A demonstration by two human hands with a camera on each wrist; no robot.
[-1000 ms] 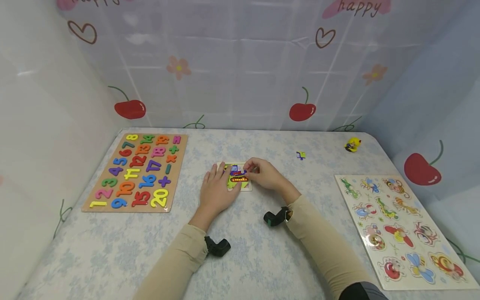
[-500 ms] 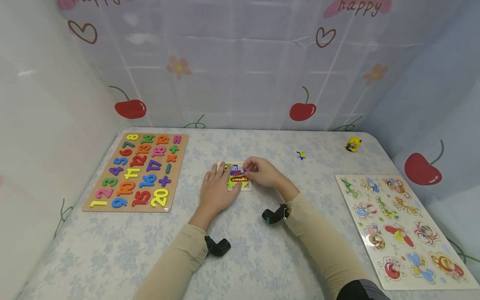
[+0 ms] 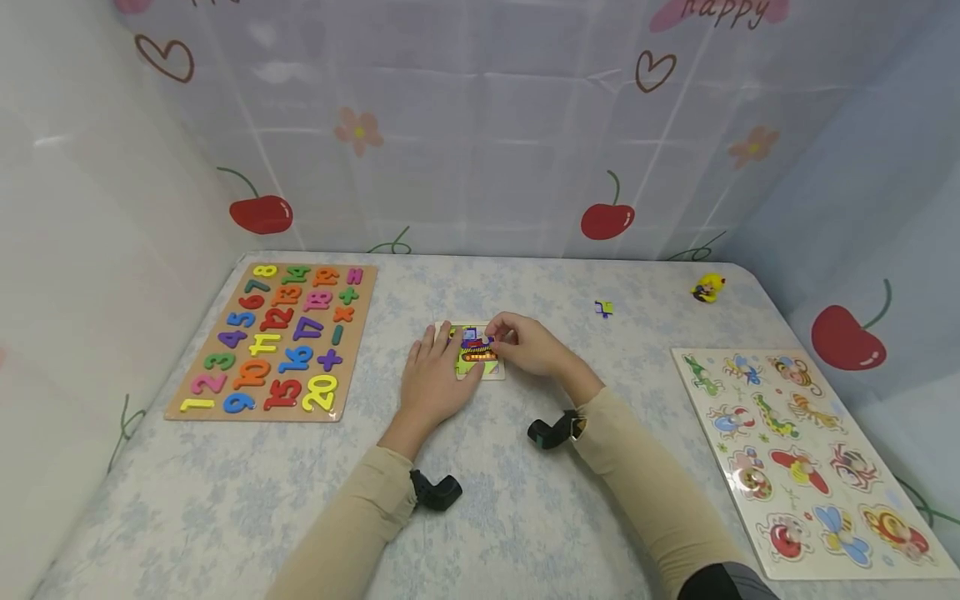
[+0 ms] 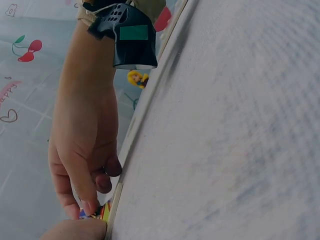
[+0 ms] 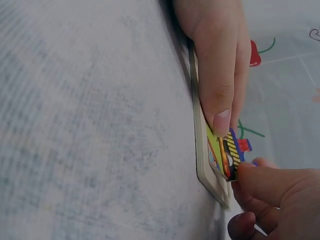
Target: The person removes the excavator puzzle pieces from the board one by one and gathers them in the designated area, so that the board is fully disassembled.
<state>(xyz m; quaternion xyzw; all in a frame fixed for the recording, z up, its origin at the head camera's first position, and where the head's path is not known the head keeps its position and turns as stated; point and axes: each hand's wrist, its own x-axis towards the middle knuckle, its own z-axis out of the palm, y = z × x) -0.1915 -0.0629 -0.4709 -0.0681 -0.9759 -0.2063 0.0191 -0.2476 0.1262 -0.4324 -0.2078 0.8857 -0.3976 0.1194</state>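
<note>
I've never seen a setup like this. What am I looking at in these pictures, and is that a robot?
No robot here, just a person's two bare hands. The wide picture comes from a camera on the head, looking forward and down. The close ones come from cameras worn on the wrists, probably those black devices.

On the pale patterned table lies a small picture puzzle. The left hand rests over its left part. The right hand pinches at its right side; its fingers hide most of what they hold.

Farther right lie a loose piece and a yellow-topped toy figure. A number board lies at the left, a creature board at the right.
</note>
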